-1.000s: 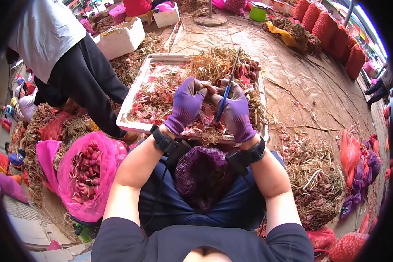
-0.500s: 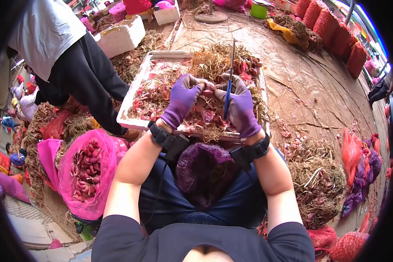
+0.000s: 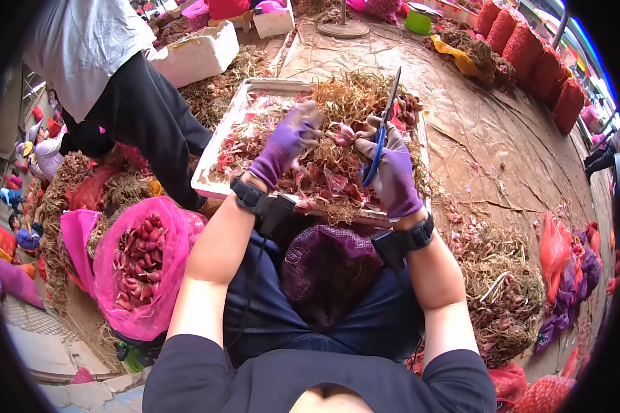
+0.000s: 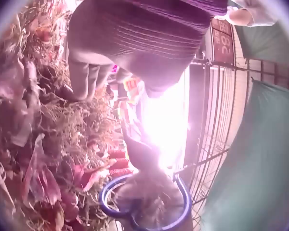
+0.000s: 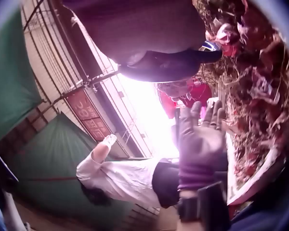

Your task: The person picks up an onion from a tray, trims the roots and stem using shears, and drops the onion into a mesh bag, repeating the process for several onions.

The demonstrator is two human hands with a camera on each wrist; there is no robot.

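My right hand, in a purple and grey glove, grips a pair of scissors with blue handles, the blades pointing up and away. In the left wrist view the blue handle loops show around that hand. A pinkish shallot is right at its fingertips, over the heap. My left hand, gloved alike, hovers over the left part of the white foam tray. Its palm and spread fingers show empty in the right wrist view. Loose red skins and dry stalks fill the tray.
A purple mesh bag sits between my knees. To the left, a pink mesh bag holds red shallots, and a person in dark trousers stands close to the tray. Dry stalks are piled at right, and red sacks line the back.
My hands were together at a shallot over the tray. The left hand has since drawn away to the left and its fingers have opened; the right hand has moved slightly right with the scissors.
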